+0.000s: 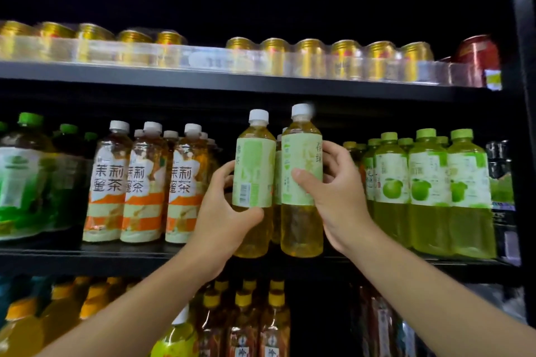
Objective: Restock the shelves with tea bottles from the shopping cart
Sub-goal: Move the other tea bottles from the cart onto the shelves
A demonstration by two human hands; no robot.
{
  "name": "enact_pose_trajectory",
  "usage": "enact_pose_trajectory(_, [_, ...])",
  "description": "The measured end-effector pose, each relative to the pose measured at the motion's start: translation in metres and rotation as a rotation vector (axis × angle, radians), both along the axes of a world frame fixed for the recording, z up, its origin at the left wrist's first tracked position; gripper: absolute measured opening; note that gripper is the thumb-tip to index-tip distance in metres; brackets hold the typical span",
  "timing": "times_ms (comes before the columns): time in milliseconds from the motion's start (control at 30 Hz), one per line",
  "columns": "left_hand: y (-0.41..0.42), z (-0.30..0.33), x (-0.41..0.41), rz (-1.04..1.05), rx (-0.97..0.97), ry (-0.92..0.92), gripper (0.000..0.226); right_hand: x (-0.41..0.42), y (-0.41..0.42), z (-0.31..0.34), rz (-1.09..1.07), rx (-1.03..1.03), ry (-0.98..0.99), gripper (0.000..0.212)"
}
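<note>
You've got a tea bottle in each hand right now, both held up at the front of the middle shelf (116, 258), in the gap between the jasmine tea bottles (145, 182) on the left and the green apple bottles (429, 191) on the right. Your left hand (223, 211) is wrapped around the left tea bottle (253, 180) at the lower part of the label, thumb across the front. Your right hand (333, 197) has its grip on the right tea bottle (301, 180) mid-label, thumb in front and fingers curled round the far side. Can't tell if the bases are actually sitting on the shelf edge yet or just hovering at it.

Handling-wise: these look full, so reasonably heavy for their size, and the thin plastic walls will give a bit if you squeeze hard. The label band is the sensible place to hold (more friction than the bare plastic below, which could be slick). Caps are on, so no spill worry.

I'd guess the next bit is sliding both back into the row behind them, where more white caps peek out. Watch the neighbours, since a nudge could tip one.

Gold cans (310, 58) sit on the shelf above.
</note>
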State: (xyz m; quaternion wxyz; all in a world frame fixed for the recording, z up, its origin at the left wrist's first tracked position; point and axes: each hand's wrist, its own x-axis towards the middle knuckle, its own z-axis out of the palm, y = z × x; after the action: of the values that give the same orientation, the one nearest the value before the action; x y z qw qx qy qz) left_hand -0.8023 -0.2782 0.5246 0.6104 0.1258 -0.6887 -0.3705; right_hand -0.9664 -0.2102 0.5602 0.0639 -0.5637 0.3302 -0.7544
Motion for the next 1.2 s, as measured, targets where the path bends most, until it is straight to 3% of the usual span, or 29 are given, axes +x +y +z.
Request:
enact_pose_trajectory(267, [-0.011,-0.004,-0.009,0.057,0.003,-0.032,0.08,-0.014,-0.026,-0.009,0.053,0.003,-0.018,0.065])
enact_pose_trajectory(600, [-0.009,-0.009,-0.015,0.18,-0.062,-0.06,0.078,-0.015,-0.037,-0.021,-0.039,-0.046,0.07,0.069])
enact_pose_trajectory(1000, [-0.011,-0.01,-0.007,0.168,0.01,-0.105,0.079,-0.014,-0.034,-0.029,-0.037,0.03,0.123,0.073])
enact_pose_trajectory(1100, [-0.006,-0.01,-0.003,0.273,0.003,-0.214,0.089,-0.017,-0.026,-0.034,-0.127,0.111,0.223,0.085])
enact_pose_trajectory(1200, [0.005,-0.017,0.002,0.452,-0.092,-0.41,0.082,-0.022,-0.013,-0.042,-0.238,0.175,0.336,0.095])
